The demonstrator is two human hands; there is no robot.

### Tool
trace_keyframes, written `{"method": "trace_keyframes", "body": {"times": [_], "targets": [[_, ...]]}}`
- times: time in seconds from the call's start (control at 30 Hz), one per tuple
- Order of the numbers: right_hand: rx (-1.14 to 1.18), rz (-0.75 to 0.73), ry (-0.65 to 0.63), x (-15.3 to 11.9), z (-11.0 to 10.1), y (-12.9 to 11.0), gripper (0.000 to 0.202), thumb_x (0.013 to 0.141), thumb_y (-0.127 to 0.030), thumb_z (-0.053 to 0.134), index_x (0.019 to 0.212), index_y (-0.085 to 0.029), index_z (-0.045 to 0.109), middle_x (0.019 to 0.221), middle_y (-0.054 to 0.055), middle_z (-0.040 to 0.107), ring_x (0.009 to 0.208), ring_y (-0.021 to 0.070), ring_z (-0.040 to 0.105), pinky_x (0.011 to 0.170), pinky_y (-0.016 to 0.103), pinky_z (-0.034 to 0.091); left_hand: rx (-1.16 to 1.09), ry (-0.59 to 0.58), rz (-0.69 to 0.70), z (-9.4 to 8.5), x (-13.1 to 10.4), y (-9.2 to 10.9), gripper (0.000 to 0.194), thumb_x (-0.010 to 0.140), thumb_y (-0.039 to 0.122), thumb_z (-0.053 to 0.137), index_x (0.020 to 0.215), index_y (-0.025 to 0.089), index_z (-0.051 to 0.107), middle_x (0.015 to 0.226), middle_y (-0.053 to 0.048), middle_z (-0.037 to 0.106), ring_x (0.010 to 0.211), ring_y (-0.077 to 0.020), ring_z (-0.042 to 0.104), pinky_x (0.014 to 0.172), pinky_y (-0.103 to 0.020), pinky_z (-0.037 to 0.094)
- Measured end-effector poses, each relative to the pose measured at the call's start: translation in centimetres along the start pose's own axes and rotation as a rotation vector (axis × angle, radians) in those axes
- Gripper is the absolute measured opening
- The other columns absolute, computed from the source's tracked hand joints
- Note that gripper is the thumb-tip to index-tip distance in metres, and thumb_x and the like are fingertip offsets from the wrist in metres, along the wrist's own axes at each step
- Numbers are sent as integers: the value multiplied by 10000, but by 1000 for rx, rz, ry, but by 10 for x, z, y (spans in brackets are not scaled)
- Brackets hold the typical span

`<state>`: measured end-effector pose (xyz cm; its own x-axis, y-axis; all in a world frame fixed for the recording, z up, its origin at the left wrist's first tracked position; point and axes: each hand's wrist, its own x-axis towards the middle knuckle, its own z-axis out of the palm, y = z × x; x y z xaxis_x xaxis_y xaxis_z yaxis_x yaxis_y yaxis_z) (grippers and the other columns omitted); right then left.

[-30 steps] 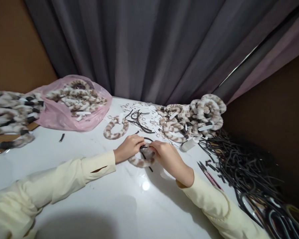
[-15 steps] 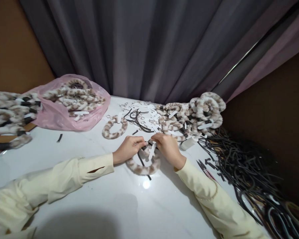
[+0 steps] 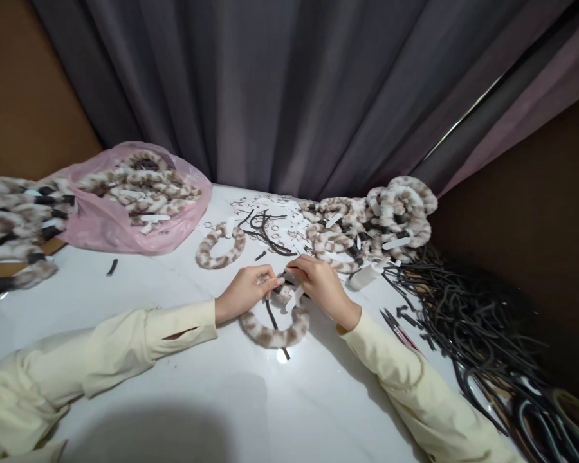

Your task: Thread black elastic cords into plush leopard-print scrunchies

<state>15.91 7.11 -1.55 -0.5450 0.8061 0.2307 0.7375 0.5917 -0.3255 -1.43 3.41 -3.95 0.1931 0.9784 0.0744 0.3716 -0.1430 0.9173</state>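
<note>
A furry ring [image 3: 275, 335], spotted brown and white, lies on the white table in front of me, its top end between my two hands. My left hand [image 3: 248, 290] pinches thumb and finger at the dark wrapped joint of the ring, where a black strip shows. Opposite it, my right hand [image 3: 322, 287] is closed on the same spot, its fingertips on the dark strip and partly hidden. A white tag [image 3: 294, 299] hangs from the ring beside my right fingers. One black strip [image 3: 271, 314] runs down across the ring's opening and out beneath its lower edge.
Another furry ring [image 3: 220, 251] lies behind my left hand. Further back are loose black strips [image 3: 265, 233], white tags and metal rings. A pink bag [image 3: 110, 235] of furry rings stands left; more rings [image 3: 405, 212], a white bottle [image 3: 365, 276], scissors [image 3: 399, 331] and tangled black strips [image 3: 463, 321] sit right.
The furry ring has shifted slightly toward me and left, with its white tag tilting. Both hands have moved a little left, still pinched together at the joint.
</note>
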Motion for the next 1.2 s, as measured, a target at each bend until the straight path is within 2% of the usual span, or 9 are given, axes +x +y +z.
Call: {"method": "trace_keyframes", "body": {"times": [0.07,0.13,0.27,0.37,0.63,0.9,1.0,1.1,1.2], "targets": [[-3,-51,93,-2,-3,-5,217,883,-212,471,1067,-161,575,1122,104,569,955,206,534,755,291,392,-40,26,-3,-1,2,-1,302,786,403,536,612,159,511,516,34,534,520,-108,463,559,-216,352],[-43,-85,127,-6,-6,-13,231,879,-218,476,1083,-155,563,1165,121,538,1002,235,493,819,338,379,-95,50,-22,-1,4,-3,299,782,414,535,628,160,511,521,29,538,505,-108,461,541,-219,351],[-118,-94,-2,-13,-7,-27,166,832,-258,557,950,-155,612,976,96,615,936,247,482,797,358,362,-146,88,-66,-1,5,-6,271,778,397,535,641,165,499,519,29,527,470,-101,438,505,-217,337],[-105,-83,-39,-13,1,-30,129,820,-245,574,891,-148,622,901,87,630,899,235,483,778,346,344,-104,108,-21,0,3,-6,268,791,382,521,633,168,500,518,30,519,493,-104,448,529,-218,348],[134,-98,11,-9,10,-22,146,853,-273,557,920,-163,626,881,47,654,864,189,508,795,327,300,-7,148,30,-1,-1,-2,268,816,389,485,653,176,500,544,30,509,539,-114,453,547,-215,349],[-68,-226,54,-12,13,-23,213,907,-263,468,821,-165,635,792,46,669,870,189,503,805,363,267,72,171,23,1,-2,-4,219,806,336,496,656,177,499,543,41,488,546,-110,438,558,-217,335],[-148,-236,48,-12,13,-24,254,928,-259,421,834,-165,639,833,58,681,901,206,505,813,384,273,1,166,-13,2,1,-7,224,790,352,513,652,177,495,532,39,493,532,-112,446,542,-219,336],[-231,-226,42,-15,10,-31,200,902,-231,464,988,-141,621,977,97,661,949,245,492,797,396,309,-164,169,-80,3,4,-10,258,773,387,536,638,176,475,514,42,489,487,-97,424,509,-215,323],[-273,-272,88,-22,6,-43,267,902,-154,412,1108,-98,573,1119,136,604,990,264,471,777,392,356,-396,231,-180,-1,8,-9,283,755,388,573,620,172,449,495,52,463,459,-77,384,478,-205,295]]}}
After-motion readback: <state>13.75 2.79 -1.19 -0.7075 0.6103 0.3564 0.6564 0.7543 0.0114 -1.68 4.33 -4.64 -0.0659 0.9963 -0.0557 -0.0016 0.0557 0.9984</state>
